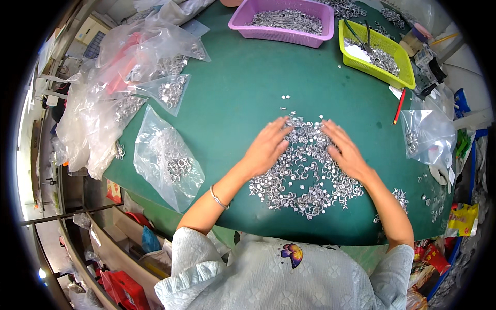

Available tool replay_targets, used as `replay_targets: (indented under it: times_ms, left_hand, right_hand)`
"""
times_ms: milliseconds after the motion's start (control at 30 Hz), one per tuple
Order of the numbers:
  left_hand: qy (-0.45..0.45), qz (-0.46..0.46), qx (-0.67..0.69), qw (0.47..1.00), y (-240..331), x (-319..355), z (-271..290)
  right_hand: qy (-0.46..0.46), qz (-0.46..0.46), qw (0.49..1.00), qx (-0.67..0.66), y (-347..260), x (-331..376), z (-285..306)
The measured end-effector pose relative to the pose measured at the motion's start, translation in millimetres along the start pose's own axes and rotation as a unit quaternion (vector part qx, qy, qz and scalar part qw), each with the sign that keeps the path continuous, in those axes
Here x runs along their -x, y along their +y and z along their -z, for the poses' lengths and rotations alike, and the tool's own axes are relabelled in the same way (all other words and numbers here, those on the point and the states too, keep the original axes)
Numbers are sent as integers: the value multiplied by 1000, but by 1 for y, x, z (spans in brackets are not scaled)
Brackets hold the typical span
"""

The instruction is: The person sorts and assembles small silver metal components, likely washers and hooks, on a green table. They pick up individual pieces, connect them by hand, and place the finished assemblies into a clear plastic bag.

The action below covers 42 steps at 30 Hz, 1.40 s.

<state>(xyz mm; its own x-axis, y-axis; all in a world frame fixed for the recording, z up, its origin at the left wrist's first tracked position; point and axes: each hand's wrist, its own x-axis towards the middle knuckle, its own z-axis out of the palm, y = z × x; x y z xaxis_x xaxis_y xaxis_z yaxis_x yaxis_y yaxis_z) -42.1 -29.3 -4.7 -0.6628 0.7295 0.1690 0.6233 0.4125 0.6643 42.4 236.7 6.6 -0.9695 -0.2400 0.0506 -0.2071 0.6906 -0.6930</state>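
A broad pile of small silver-grey metal pieces (310,194), many of them curved like open rings, lies on the green table top (227,108). My left hand (267,147) rests at the pile's upper left edge, palm down, with its fingers stretched toward the far side. Opposite it, my right hand (347,151) lies over the upper right edge, fingers out and slightly blurred. Both hands touch pieces at the pile's border, and neither grips anything that I can see. Two or three loose bits (285,97) sit just beyond the pile.
Clear plastic bags of metal pieces (169,160) lie at the left. A purple basket (281,33) and a yellow-green basket (380,77) hold more at the back; pliers (364,44) lie in the latter. A red pencil (399,107) and another bag (429,137) are at the right.
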Motion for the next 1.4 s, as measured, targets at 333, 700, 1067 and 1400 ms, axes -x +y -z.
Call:
replay_targets:
  times_ms: [333,700,1067,1400]
  left_hand:
    - [58,0,-39,998,-25,-75,-5]
    - [-84,-60,28,994,30,1,24]
    - [-3,72,-114,991,70,122,-20]
    - [17,45,-141,989,57,92,-23]
  right_hand:
    - [-1,52,998,-29,13,-50,18]
    - [76,-100,983,-131,-35,47,18]
    - [185,-190,964,36,-54,86,-45]
    - [183,-92,979,-23,-75,43,-52]
